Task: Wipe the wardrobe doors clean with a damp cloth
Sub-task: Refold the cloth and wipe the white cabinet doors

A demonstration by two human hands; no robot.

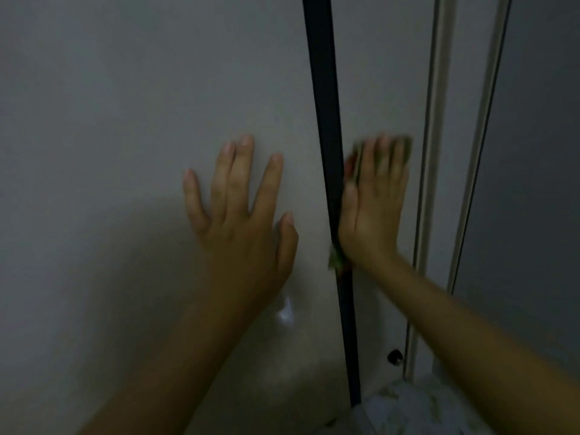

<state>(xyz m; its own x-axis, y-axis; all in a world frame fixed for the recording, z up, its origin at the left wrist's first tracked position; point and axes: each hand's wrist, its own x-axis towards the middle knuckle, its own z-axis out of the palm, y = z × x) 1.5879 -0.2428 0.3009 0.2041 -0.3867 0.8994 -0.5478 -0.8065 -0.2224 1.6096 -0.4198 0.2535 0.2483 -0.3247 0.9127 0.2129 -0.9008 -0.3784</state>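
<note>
Pressing flat against the right wardrobe door [389, 89], our right hand [373, 202] has its fingers straight and close together over the cloth [405, 149], which peeks out green at twelve o'clock of the fingertips and again at six, below the heel of the palm. Our left hand [241, 215] is spread wide, fingers fanned, braced on the left wardrobe door [125, 105] and holding nothing.

Now the risks, as we judge them. The right hand rides hard against the dark strip [326, 120] at its nine o'clock; a stroke drifting that way could snag the cloth on that edge and bunch it. With nothing curled round the cloth, only palm pressure keeps it there, so easing off could let it slide down. Leaning on the left door might leave fresh prints, or push it if it slides.

The cloth looks thin, greenish, perhaps with a reddish fleck, blurred by motion. Dampness we cannot tell.
</note>
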